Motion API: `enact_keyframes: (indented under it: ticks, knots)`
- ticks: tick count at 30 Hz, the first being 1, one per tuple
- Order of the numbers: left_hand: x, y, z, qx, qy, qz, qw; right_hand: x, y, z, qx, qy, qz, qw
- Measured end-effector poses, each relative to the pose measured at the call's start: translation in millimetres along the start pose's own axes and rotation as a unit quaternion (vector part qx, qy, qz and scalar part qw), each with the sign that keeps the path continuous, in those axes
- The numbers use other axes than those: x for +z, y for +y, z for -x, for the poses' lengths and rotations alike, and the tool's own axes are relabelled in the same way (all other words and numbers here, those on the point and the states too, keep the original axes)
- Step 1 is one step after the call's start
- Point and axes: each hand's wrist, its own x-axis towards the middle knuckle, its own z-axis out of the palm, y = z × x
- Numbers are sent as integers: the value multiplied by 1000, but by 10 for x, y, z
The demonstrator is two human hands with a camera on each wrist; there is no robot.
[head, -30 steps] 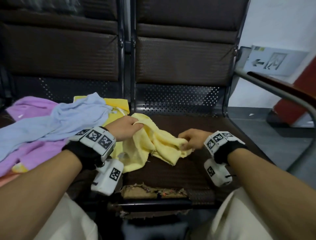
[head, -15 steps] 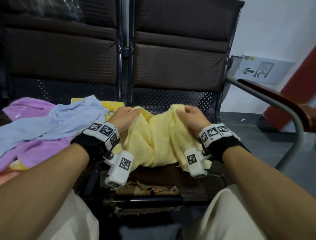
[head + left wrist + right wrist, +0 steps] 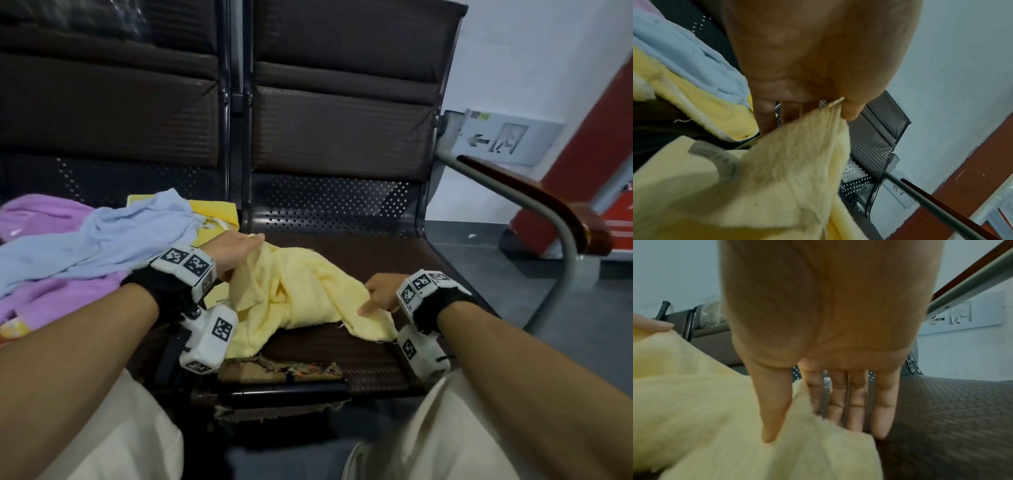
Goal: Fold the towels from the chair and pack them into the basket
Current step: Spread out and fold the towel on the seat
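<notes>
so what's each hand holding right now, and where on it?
Left hand pinches the yellow towel at its upper edge. Right hand holds nothing: straight fingers lie at the towel's right edge.

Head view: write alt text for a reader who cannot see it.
Two hands work a crumpled yellow towel on a dark chair seat: the left hand pinches its far edge, the right hand rests on its near corner. Blue and purple towels lie heaped on the neighbouring seat.

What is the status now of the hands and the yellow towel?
Left hand pinches yellow towel corner. Right hand open, fingers flat on its other end. Towel crumpled on seat, unfolded. Basket not in view.
</notes>
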Motion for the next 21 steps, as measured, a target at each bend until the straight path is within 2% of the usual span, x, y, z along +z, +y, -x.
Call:
enact_keyframes:
  ticks: [3,5,7,10,12,14,16,19,21]
  knots:
    - [9,47,8,-2,-10,36,999,-45,-104,9,-12,21,-103,994]
    - [-1,102,23,23,-1,86,996,-138,-222,53,-46,111,-91,989]
    - [5,172,41,60,4,144,988,-235,-371,90,-87,215,-120,965]
    - [25,298,113,101,-23,220,970,-368,-639,155,-174,321,-266,892]
    - [20,359,133,121,-25,232,965,-446,-820,219,-236,359,-349,833]
    - [15,389,140,140,-19,218,966,-498,-962,261,-285,374,-373,800]
    - [8,394,152,154,-20,198,968,-499,-1039,251,-311,330,-365,813]
    - [-53,361,154,159,-36,185,969,-404,-1075,206,-309,200,-352,861]
    - [-122,325,137,154,-41,180,971,-362,-1074,185,-302,185,-326,876]
